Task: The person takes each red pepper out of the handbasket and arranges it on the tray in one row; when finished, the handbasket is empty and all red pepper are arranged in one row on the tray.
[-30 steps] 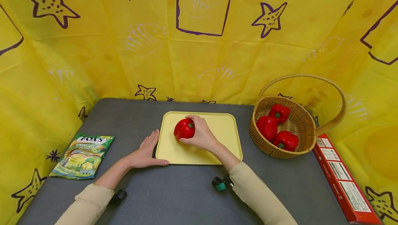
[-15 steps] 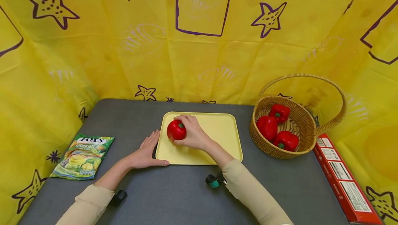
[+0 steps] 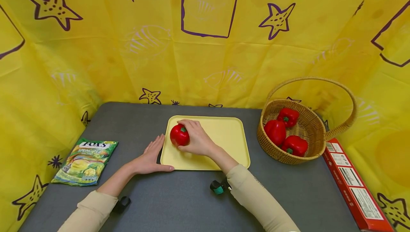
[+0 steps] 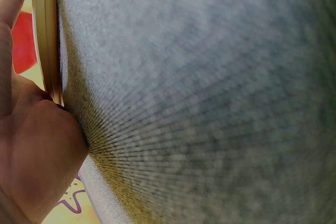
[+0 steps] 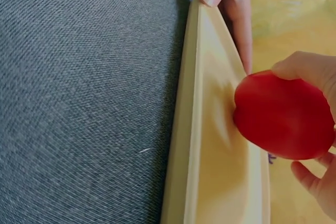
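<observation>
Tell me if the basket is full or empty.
Neither: the basket is partly filled. Three red peppers lie inside, with bare woven floor showing beside them.

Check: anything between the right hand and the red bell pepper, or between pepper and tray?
Nothing visible. The right hand grips the red bell pepper directly, over the left half of the yellow tray; the left hand touches the tray's left end, off to the side.

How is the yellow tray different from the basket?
The tray is shallow, smooth and pale yellow; the basket is deeper, woven and brown. The basket has a tall arched handle, but the tray has none. The left hand touches the tray; no hand touches the basket. Both sit on the gray table.
</observation>
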A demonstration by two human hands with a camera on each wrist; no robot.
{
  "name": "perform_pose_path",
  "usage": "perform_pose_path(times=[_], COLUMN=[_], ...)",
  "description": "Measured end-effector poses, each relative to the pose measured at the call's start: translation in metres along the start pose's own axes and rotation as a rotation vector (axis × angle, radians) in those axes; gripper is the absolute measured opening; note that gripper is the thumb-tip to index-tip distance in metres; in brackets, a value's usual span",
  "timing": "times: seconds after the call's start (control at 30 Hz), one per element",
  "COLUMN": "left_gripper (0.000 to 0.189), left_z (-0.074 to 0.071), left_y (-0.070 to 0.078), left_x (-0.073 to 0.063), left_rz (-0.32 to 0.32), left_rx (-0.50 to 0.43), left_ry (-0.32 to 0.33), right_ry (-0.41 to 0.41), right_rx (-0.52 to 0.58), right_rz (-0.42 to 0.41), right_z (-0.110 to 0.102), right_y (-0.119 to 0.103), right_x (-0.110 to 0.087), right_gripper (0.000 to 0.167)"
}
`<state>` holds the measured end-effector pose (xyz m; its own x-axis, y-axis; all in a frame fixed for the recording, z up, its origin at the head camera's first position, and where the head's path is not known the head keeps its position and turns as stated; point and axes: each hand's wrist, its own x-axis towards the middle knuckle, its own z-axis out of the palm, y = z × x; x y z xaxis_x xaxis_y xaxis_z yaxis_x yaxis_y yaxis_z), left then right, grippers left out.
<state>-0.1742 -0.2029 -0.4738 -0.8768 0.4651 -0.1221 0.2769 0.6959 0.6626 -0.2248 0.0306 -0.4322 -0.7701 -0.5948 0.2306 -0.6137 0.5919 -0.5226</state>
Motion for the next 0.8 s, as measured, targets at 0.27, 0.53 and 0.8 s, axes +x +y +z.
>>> perform_pose_path(times=[0.27, 0.53, 0.8], left_gripper=[0.122, 0.122, 0.122], left_z=[0.0, 0.0, -0.001], left_y=[0.0, 0.001, 0.001], left_x=[-0.001, -0.001, -0.001], left_rz=[-0.006, -0.012, -0.021], left_rx=[-0.001, -0.004, -0.009], left_ry=[-0.001, -0.008, -0.015], right_ry=[0.012, 0.05, 0.086], right_rx=[0.114, 0.171, 0.214], right_rz=[0.091, 0.116, 0.14], right_z=[0.005, 0.01, 0.011], right_y=[0.0, 0.003, 0.005], right_x=[0.0, -0.001, -0.003], right_gripper=[0.087, 0.091, 0.079])
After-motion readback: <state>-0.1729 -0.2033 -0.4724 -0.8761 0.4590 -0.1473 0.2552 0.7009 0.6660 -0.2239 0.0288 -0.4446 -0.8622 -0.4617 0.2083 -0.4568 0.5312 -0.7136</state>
